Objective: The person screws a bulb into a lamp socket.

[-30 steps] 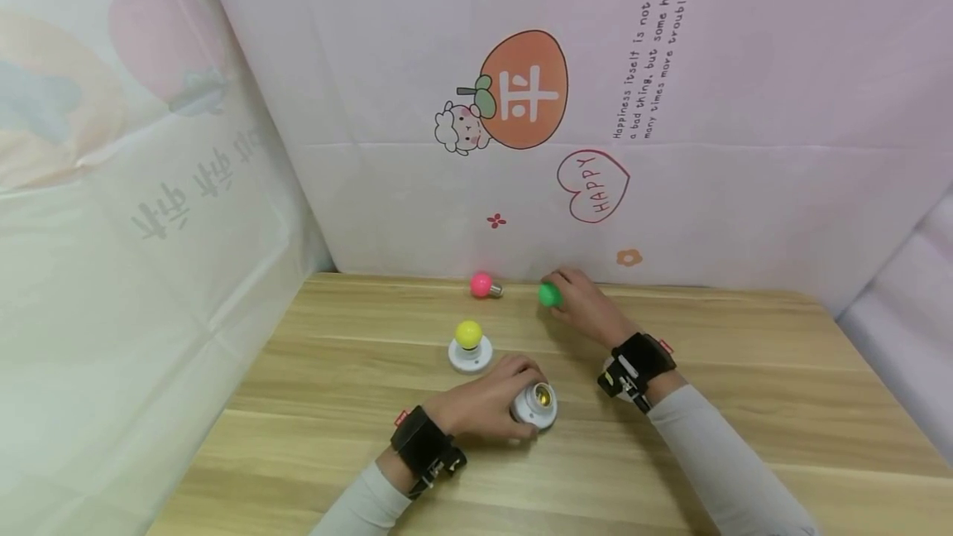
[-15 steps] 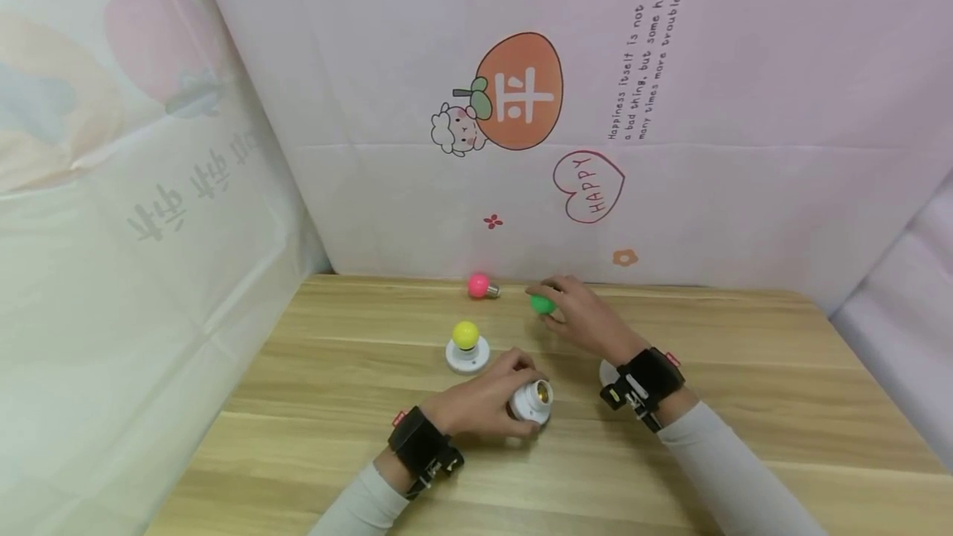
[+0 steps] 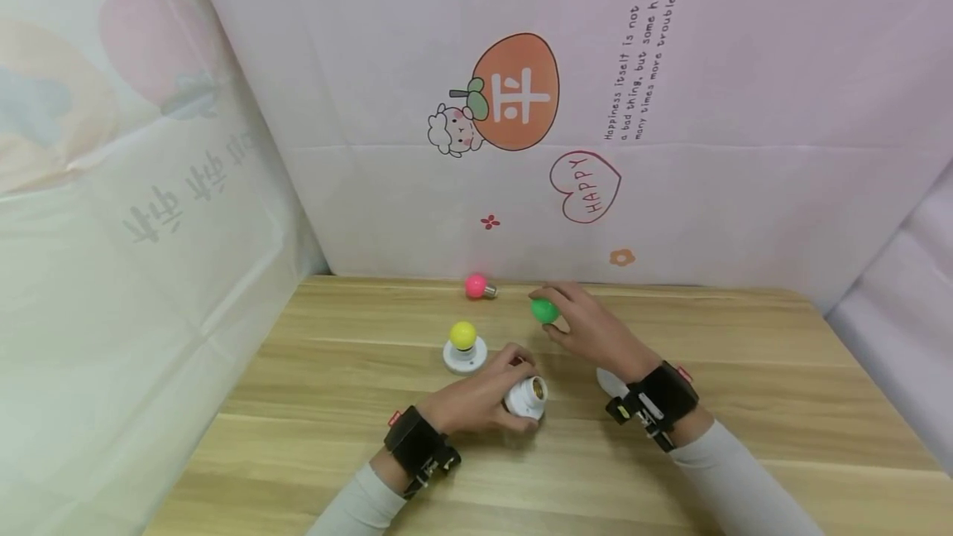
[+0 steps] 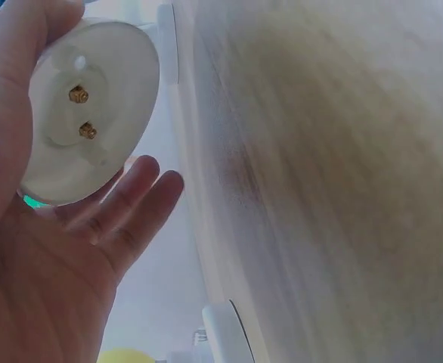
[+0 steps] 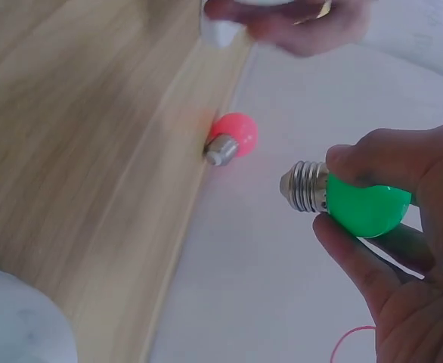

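Note:
My left hand (image 3: 484, 395) grips a white lamp socket (image 3: 524, 400) by its round base, lifted off the table. Its brass-lined opening tilts to the right in the head view. The left wrist view shows the underside of this socket (image 4: 93, 113), with two brass screws. My right hand (image 3: 596, 329) pinches a green light bulb (image 3: 545, 310) by its globe, behind the socket. In the right wrist view the bulb's metal screw cap (image 5: 306, 187) is bare and points away from the palm.
A yellow bulb (image 3: 463, 335) stands upright in another white socket (image 3: 465, 361) left of my hands. At the table's back edge lies a pink bulb (image 3: 476, 286). Another white socket (image 3: 610, 382) sits partly hidden beside my right wrist. A printed cloth (image 3: 417, 213) hangs behind the wooden table (image 3: 328, 370).
My left hand has raised the socket and tilted it further. My right hand has brought the green bulb up and away from the back edge, toward me.

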Motion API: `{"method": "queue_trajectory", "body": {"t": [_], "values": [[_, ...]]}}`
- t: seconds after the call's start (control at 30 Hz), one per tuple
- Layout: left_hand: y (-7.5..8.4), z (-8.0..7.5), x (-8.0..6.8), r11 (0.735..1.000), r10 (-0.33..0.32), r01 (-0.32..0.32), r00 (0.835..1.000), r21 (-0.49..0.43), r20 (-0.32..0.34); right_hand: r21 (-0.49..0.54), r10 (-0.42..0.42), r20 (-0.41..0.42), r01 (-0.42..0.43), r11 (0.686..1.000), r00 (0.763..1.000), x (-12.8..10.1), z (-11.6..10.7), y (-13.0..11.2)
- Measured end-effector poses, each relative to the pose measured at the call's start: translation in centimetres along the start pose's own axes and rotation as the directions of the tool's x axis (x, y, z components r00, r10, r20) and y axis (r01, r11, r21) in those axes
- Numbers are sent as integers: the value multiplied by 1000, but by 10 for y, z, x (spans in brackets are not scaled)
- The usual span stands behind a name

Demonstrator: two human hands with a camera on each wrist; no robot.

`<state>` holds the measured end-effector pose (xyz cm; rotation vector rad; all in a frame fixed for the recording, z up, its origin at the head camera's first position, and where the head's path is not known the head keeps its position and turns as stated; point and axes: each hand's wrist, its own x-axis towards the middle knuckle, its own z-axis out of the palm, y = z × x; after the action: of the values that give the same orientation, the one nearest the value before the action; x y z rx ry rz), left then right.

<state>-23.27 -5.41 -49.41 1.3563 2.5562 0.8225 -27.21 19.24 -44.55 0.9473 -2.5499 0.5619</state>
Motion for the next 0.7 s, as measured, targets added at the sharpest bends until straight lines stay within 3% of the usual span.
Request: {"method": "queue_trajectory", "body": {"t": [0.2,0.43,0.7], "values": [[2,-3,1,1000,11,-11,1000,-17,-3,-6,-38,-29,38,999,999,-7,-7,-11],[5,-7,1,998,-35,35,999,-59,3,19,-54,-31,55,998,998,-17,-15,-20],[5,-10,6,998,-44,42,999,-56,-21,45,-62,-63,64,997,996,-27,-23,-28]]}}
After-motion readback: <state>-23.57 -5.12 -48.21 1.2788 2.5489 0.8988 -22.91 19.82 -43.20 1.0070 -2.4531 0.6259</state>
